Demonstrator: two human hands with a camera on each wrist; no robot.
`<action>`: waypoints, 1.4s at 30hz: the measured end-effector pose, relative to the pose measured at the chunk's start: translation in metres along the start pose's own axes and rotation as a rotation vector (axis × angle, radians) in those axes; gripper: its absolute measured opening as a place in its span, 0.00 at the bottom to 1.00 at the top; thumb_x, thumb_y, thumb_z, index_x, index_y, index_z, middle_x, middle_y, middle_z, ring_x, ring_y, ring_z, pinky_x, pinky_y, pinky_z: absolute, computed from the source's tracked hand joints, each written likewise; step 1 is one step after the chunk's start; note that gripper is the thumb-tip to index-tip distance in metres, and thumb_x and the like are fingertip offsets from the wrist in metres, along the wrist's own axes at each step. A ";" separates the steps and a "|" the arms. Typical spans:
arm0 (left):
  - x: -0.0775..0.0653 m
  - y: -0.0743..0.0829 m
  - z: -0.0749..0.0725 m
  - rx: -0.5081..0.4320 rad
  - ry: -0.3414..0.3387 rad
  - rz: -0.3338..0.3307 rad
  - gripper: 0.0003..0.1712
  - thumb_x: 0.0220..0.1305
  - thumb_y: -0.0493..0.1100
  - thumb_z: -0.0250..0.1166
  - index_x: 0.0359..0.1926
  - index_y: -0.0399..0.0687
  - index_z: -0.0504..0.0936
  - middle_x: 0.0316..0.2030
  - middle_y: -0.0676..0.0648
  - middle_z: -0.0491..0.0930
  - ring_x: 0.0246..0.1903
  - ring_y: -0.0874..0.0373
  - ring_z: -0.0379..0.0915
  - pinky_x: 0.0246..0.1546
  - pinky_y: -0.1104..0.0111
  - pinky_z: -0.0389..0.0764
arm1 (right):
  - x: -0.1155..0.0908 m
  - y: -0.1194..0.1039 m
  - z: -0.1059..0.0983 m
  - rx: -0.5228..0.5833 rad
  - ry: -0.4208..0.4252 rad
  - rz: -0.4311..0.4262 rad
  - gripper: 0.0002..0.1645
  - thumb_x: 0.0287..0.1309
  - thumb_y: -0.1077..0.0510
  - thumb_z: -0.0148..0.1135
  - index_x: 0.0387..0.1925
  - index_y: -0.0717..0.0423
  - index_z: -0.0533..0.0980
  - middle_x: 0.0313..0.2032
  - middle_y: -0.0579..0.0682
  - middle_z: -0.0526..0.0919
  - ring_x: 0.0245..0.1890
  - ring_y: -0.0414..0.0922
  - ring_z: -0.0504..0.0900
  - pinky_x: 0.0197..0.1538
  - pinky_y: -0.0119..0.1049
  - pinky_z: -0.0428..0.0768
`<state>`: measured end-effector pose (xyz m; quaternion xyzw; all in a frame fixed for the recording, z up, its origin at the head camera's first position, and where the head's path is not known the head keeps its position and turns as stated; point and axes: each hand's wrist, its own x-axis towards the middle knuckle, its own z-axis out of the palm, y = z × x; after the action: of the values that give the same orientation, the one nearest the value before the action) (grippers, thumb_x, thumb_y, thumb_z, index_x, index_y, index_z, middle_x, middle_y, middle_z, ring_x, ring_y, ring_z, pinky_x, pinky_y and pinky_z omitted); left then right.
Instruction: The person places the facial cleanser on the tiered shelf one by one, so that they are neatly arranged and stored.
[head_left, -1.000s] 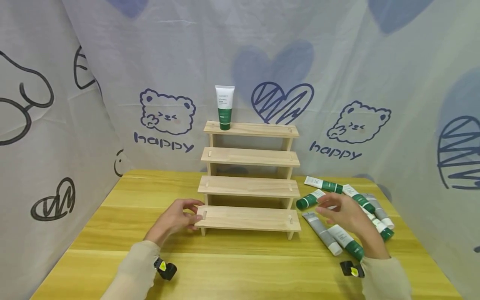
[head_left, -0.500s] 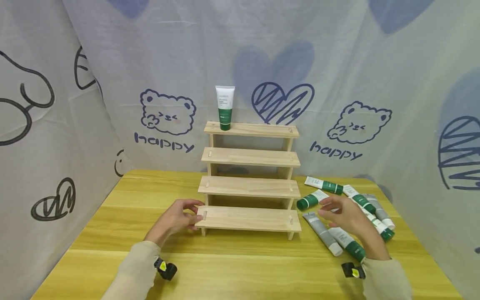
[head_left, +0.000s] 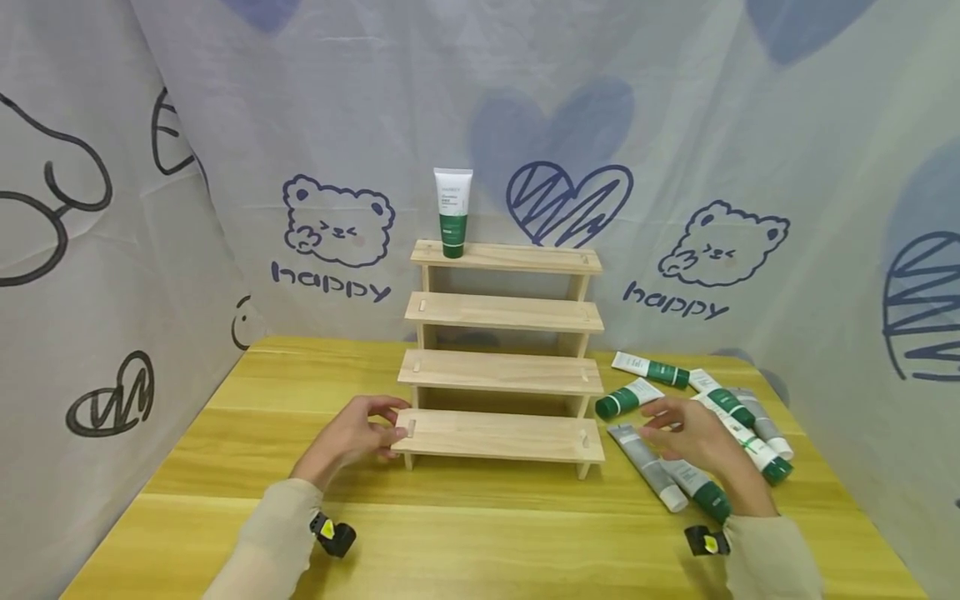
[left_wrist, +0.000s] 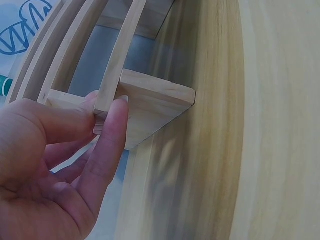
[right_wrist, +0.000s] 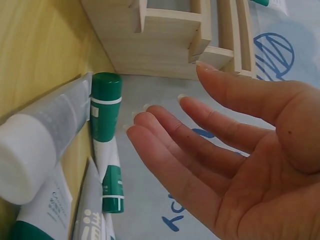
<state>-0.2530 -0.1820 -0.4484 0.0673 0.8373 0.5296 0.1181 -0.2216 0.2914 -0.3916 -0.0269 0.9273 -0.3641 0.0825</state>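
Observation:
A pale wooden shelf rack [head_left: 498, 435] with stepped boards stands on the table. My left hand [head_left: 362, 433] pinches the left end of its lowest board, thumb on one face and a finger on the other, as the left wrist view shows. On the top board a white and green tube [head_left: 453, 212] stands upright on its cap at the left. My right hand [head_left: 686, 429] hovers over the tubes on the right, fingers loosely bent and nothing between them. Nearest to it lie a green and white tube [head_left: 628, 398], a grey tube [head_left: 647, 467] and another white and green tube [head_left: 701, 490].
Further tubes lie in a loose group at the right, including one white and green tube [head_left: 651, 369] at the back and a grey tube [head_left: 761, 423]. A printed cloth [head_left: 480, 100] hangs behind and beside the yellow wooden table [head_left: 480, 533].
The whole head view has shifted slightly. Both hands keep nearly the same places, the left on the board and the right above the tubes.

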 end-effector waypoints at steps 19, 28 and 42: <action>0.001 0.001 0.000 0.004 0.008 -0.007 0.25 0.67 0.31 0.68 0.64 0.35 0.78 0.47 0.37 0.75 0.24 0.59 0.80 0.33 0.59 0.92 | 0.016 0.019 0.012 -0.206 0.000 0.032 0.11 0.58 0.61 0.73 0.40 0.63 0.84 0.36 0.54 0.87 0.34 0.45 0.82 0.36 0.39 0.85; 0.001 0.002 0.000 0.005 0.014 -0.020 0.25 0.67 0.31 0.68 0.64 0.35 0.78 0.47 0.37 0.76 0.25 0.58 0.81 0.33 0.60 0.91 | 0.020 0.018 0.016 -0.323 0.021 0.056 0.12 0.51 0.62 0.77 0.38 0.60 0.85 0.38 0.54 0.87 0.39 0.49 0.83 0.46 0.48 0.84; 0.000 0.002 0.001 -0.001 0.007 -0.022 0.25 0.67 0.30 0.68 0.64 0.35 0.78 0.47 0.37 0.76 0.24 0.58 0.82 0.32 0.60 0.91 | 0.017 0.016 0.026 -0.341 -0.058 0.087 0.15 0.46 0.63 0.81 0.39 0.57 0.86 0.38 0.50 0.89 0.39 0.47 0.82 0.49 0.50 0.84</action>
<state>-0.2526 -0.1805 -0.4472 0.0563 0.8382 0.5288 0.1208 -0.2338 0.2843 -0.4232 -0.0110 0.9732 -0.1966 0.1191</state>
